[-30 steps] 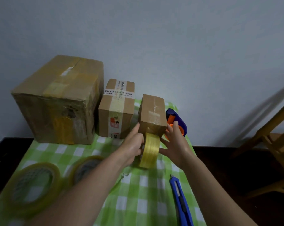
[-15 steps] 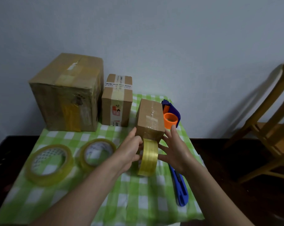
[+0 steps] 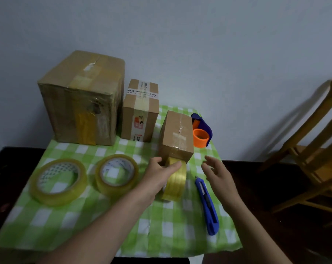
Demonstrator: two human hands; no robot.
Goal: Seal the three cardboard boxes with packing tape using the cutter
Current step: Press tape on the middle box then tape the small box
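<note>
Three cardboard boxes stand on the green checked cloth (image 3: 161, 235): a large box (image 3: 81, 100) at the back left, a medium box (image 3: 140, 111) beside it, and a small box (image 3: 177, 136) nearer me. My left hand (image 3: 159, 176) grips a yellow tape roll (image 3: 175, 182) standing on edge against the small box's front. My right hand (image 3: 217, 172) hovers with fingers spread, right of the roll and touching nothing. A blue cutter (image 3: 207, 204) lies on the cloth below my right hand.
Two more tape rolls (image 3: 58, 182) (image 3: 116, 175) lie flat on the left of the cloth. A blue and orange tape dispenser (image 3: 201, 132) sits behind the small box. A wooden chair (image 3: 313, 149) stands at the right, a wall behind.
My right hand has let go of the tape roll and pulled back to the right. The left hand still holds the roll. The camera has drawn back.
</note>
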